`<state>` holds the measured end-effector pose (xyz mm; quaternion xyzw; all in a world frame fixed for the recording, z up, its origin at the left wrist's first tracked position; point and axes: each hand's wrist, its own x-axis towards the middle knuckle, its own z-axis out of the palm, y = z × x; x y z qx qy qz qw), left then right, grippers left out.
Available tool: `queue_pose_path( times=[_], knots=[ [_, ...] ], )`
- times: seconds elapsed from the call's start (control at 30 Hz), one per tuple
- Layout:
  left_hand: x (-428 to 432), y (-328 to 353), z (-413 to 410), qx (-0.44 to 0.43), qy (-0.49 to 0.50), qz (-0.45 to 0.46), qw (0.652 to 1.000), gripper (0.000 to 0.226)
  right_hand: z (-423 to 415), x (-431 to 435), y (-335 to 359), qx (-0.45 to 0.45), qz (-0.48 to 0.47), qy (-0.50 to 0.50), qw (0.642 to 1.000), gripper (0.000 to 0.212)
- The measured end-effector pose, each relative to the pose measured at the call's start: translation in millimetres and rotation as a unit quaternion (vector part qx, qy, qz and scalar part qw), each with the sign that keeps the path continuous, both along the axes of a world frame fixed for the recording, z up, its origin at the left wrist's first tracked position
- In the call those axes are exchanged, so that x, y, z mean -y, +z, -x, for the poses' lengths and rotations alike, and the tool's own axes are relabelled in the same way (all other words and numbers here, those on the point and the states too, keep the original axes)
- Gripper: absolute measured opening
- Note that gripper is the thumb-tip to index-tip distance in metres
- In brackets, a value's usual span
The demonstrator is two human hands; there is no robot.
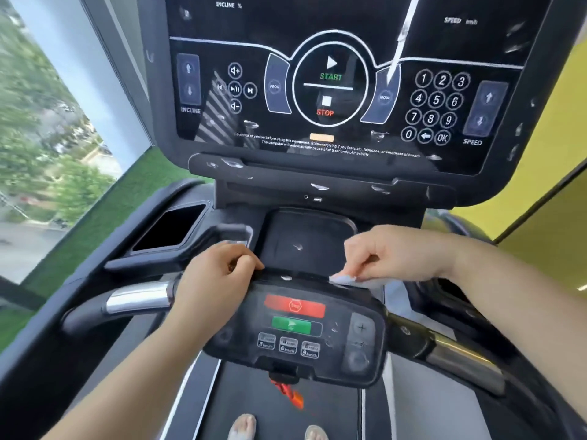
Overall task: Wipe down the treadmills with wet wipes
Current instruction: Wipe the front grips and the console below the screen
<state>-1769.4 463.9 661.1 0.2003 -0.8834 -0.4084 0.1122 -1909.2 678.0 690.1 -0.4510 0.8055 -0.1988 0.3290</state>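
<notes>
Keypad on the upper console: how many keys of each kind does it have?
Digit keys: 10
Arrow key: 1
OK key: 1
Total: 12

Console [333, 90]: top cut off by the upper frame edge. Warning text [317, 146] along its lower border is smeared and only partly legible. Window [47, 138] view at left of frame is motion-blurred, just green and grey patches.

Wet wipe [344, 278] is mostly hidden under the right hand [390, 252]; only a pale corner shows at the top rim of the lower control panel [295, 325]. Left hand [216, 277] fingertips curl out of sight at that rim, so can't tell if they hold anything.

Preset buttons [287, 344] are blurred, labels barely readable. Red cord [290, 395] below the panel is a smear. Feet [243, 425] are clipped by the bottom edge. Both forearms run out of frame, lower left and right.
</notes>
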Motion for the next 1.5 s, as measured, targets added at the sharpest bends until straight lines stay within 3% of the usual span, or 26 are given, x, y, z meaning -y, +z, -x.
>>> queue_pose_path(
  times=[0.07, 0.2, 0.3, 0.43, 0.53, 0.63, 0.7, 0.77, 0.93, 1.07, 1.17, 1.37, 1.5],
  knots=[
    [-2, 1, 1, 0.005, 0.013, 0.008, 1.0, 0.032, 6, -11, 9, 0.034, -0.024, -0.001, 0.999, 0.028],
    [-5, 3, 1, 0.011, 0.037, 0.028, 0.999, 0.032, 3, 2, -3, 0.062, 0.077, -0.098, 0.99, 0.019],
    [-7, 4, 0, 0.007, 0.044, 0.02, 0.999, 0.032, -8, 16, -18, 0.035, 0.08, -0.077, 0.993, 0.021],
    [-6, 3, -2, 0.008, 0.046, 0.016, 0.999, 0.033, 3, -2, -4, 0.059, 0.013, -0.016, 0.998, 0.019],
    [-5, 5, -1, 0.024, 0.041, 0.028, 0.998, 0.033, 15, -1, 0, 0.071, 0.045, -0.06, 0.995, 0.022],
    [0, 9, 0, 0.052, 0.032, 0.012, 0.998, 0.033, 22, 35, -22, -0.086, 0.123, -0.12, 0.981, 0.02],
    [5, 12, 1, 0.081, 0.016, -0.017, 0.996, 0.031, 22, 59, -44, -0.261, 0.157, -0.04, 0.952, 0.024],
    [11, 15, 6, 0.095, -0.008, -0.048, 0.994, 0.03, 31, 69, -66, -0.353, 0.145, 0.015, 0.924, 0.028],
    [30, 6, 36, 0.152, -0.019, -0.143, 0.978, 0.025, 36, 77, -82, -0.341, 0.087, -0.012, 0.936, 0.028],
    [37, -10, 61, 0.2, -0.041, -0.062, 0.977, 0.033, 30, 72, -68, -0.314, 0.027, 0.044, 0.948, 0.022],
    [41, -20, 69, 0.202, -0.098, 0.013, 0.974, 0.043, 29, 57, -68, -0.288, 0.047, 0.113, 0.95, 0.024],
    [48, -27, 73, 0.23, -0.158, 0.189, 0.942, 0.05, 31, 66, -71, -0.364, -0.001, 0.0, 0.931, 0.022],
    [55, -32, 74, 0.218, -0.178, 0.195, 0.94, 0.052, 26, 61, -81, -0.342, 0.046, 0.073, 0.936, 0.032]
  ],
)
